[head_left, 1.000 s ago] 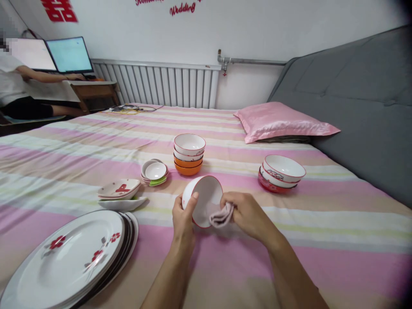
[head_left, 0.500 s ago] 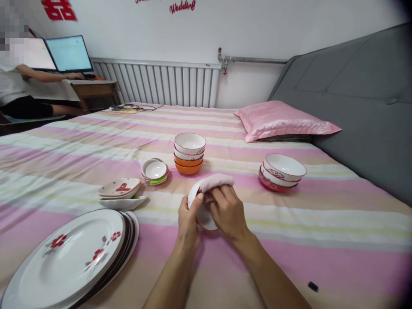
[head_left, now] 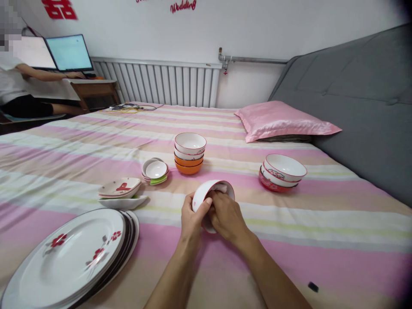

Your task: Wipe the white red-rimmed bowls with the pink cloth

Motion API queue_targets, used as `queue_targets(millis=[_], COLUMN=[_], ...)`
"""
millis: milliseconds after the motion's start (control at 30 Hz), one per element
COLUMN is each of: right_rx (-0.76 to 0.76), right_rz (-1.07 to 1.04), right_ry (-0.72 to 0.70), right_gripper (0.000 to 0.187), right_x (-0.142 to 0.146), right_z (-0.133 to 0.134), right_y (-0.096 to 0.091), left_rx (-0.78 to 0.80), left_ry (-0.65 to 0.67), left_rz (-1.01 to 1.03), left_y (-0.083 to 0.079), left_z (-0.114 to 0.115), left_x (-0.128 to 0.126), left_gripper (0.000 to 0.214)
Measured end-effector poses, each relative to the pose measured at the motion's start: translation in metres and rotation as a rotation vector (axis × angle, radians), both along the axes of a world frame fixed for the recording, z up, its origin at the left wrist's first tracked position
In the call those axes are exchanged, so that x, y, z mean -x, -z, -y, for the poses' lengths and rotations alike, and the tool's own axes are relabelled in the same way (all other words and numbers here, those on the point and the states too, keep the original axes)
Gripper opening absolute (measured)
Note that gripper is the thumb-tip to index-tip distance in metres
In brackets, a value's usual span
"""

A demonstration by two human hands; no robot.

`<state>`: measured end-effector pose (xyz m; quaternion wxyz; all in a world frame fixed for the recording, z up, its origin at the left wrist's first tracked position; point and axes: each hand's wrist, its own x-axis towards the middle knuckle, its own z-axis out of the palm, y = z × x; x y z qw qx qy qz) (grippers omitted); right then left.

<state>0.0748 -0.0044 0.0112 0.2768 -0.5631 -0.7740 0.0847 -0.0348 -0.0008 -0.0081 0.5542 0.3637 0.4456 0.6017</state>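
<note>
A white bowl [head_left: 202, 194] with a red rim is tilted on its side above the striped bed sheet, its mouth turned toward my right. My left hand [head_left: 193, 216] grips it from the left, thumb over the rim. Inside the bowl, my right hand [head_left: 227, 216] presses a pale pink cloth [head_left: 220, 187] against the inner wall; the fingertips and most of the cloth are hidden. Beyond my hands rises a stack of white and orange bowls [head_left: 189, 154]. Farther right stand stacked white and red bowls [head_left: 283, 171].
At left lies a pile of large plates [head_left: 74, 253], with small oval dishes [head_left: 119, 189] and little saucers [head_left: 156, 170] behind it. A pink pillow [head_left: 286, 120] rests by the grey headboard [head_left: 354, 86]. Cables [head_left: 131, 107] lie at the far edge. A person [head_left: 19, 81] sits at a desk.
The cloth, earlier folded over the bowl's upper rim, is now down inside the bowl. My right hand has moved inward with it, and more of the bowl's outside and rim shows.
</note>
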Motion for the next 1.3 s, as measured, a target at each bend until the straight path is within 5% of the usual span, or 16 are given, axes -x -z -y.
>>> queue_targets(millis=[500,867,967,1100,1300], right_rx=[0.243,0.474,0.512,0.455,0.252], right_rz=[0.084,-0.442,-0.719,-1.061,-1.24], right_ry=[-0.164,-0.38,-0.279,0.028,0.274], right_gripper=[0.023,0.013,0.01,0.008,0.012], right_x=[-0.001,-0.04,-0.054,-0.067,-0.08], right_z=[0.008,0.0,-0.003,-0.007,-0.015], right_y=[-0.012,-0.027,-0.028,-0.029,-0.027], left_rx=[0.038,0.06,0.076,0.075,0.094], left_ry=[-0.015,-0.147,-0.211,-0.248,-0.267], left_rz=[0.044,0.199,0.192,0.143,0.1], left_y=[-0.003,-0.017,-0.017,-0.016,-0.014], left_z=[-0.001,-0.001,-0.004,-0.006,-0.006], left_x=[0.002,0.007,0.012,0.015,0.014], left_gripper=[0.049,0.042,0.048,0.051,0.05])
